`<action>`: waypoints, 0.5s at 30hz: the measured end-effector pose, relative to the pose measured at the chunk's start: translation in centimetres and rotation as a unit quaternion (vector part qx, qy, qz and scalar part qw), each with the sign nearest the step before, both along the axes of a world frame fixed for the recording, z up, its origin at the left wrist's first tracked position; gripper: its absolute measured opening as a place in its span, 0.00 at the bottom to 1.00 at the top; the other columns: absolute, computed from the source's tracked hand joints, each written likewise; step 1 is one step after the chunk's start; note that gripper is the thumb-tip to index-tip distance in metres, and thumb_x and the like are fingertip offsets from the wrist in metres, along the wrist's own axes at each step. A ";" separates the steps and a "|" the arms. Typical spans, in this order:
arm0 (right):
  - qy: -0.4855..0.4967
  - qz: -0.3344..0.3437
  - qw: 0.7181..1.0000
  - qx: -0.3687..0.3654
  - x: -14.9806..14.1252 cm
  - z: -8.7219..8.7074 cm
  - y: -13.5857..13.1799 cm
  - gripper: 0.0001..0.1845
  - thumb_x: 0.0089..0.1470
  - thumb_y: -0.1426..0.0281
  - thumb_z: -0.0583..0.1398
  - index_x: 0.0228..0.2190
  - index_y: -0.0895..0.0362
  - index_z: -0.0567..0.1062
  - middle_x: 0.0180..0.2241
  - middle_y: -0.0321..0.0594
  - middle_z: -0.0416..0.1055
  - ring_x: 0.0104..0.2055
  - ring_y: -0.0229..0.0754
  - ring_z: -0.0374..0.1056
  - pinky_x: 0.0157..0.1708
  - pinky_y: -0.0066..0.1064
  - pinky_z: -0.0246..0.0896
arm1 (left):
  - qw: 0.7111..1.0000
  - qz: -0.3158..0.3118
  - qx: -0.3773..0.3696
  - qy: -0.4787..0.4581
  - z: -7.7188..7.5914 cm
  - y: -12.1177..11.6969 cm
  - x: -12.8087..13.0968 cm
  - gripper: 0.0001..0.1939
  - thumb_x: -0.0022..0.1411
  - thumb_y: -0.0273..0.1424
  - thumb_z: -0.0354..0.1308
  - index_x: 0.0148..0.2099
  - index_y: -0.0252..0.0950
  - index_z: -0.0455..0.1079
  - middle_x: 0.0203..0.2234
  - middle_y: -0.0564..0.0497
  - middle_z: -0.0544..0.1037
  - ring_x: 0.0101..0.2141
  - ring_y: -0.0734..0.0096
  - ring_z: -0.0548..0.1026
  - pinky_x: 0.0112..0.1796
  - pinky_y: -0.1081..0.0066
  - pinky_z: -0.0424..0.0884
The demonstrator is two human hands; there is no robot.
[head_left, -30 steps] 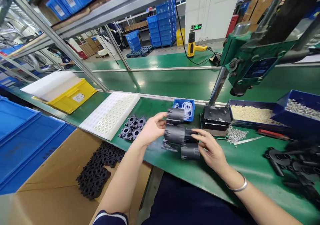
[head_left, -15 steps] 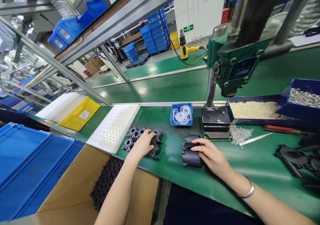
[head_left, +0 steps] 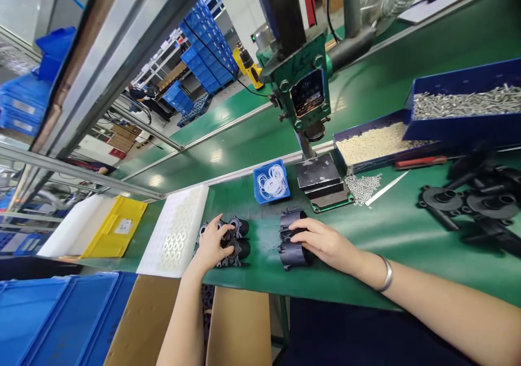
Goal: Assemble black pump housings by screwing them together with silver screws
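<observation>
My left hand (head_left: 212,245) lies over a cluster of black plastic housings (head_left: 239,246) with round openings. Its fingers are spread and touch the tops of the parts; the palm hides some of them. To the right, two black cylindrical housings (head_left: 293,255) rest on their sides on the green bench. My right hand (head_left: 323,242) has its index and middle fingers curled over the nearer one, close to the gap between the pair. The thumb of that hand is hidden.
Behind the housings are a blue bin of white rings (head_left: 271,181) and a green press (head_left: 299,84). A white foam tray (head_left: 157,246) holds pale washers. Right are bins of pale pieces (head_left: 370,146) and metal pins (head_left: 464,103), a red-handled tool (head_left: 421,162) and black parts (head_left: 443,200).
My head view has turned to the right. My left hand's fingers have spread wider over the housings. My right hand stays at the cylindrical pair, which still lies on the bench.
</observation>
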State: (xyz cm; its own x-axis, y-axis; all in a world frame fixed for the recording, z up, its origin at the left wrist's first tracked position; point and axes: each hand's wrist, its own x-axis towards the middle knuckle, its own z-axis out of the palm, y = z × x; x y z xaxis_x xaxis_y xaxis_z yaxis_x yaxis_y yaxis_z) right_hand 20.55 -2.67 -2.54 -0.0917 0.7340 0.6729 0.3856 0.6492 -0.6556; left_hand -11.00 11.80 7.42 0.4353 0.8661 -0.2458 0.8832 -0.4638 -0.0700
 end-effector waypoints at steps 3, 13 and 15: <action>-0.003 0.000 1.000 0.003 0.0 0.1 0.0 0.12 0.63 0.80 0.55 0.44 0.57 0.74 0.49 0.49 0.71 0.52 0.44 0.69 0.51 0.35 0.70 | 1.000 -0.009 0.003 0.012 0.1 0.1 0.2 0.25 0.52 0.29 0.61 0.54 0.45 0.69 0.67 0.40 0.54 0.65 0.43 0.58 0.58 0.40 0.59; 0.007 -0.004 1.000 0.005 0.0 0.3 0.1 0.12 0.64 0.78 0.54 0.44 0.56 0.75 0.48 0.49 0.72 0.51 0.43 0.70 0.50 0.35 0.71 | 0.999 -0.011 0.006 0.033 0.1 0.1 0.5 0.26 0.49 0.24 0.61 0.53 0.43 0.70 0.66 0.39 0.59 0.65 0.42 0.59 0.57 0.39 0.60; 0.016 -0.005 1.000 0.002 0.1 0.3 0.1 0.12 0.64 0.78 0.54 0.44 0.56 0.75 0.49 0.48 0.71 0.52 0.43 0.70 0.50 0.35 0.71 | 0.999 -0.013 0.005 0.034 0.0 0.1 0.6 0.26 0.50 0.25 0.61 0.53 0.42 0.70 0.66 0.38 0.58 0.65 0.42 0.58 0.57 0.39 0.60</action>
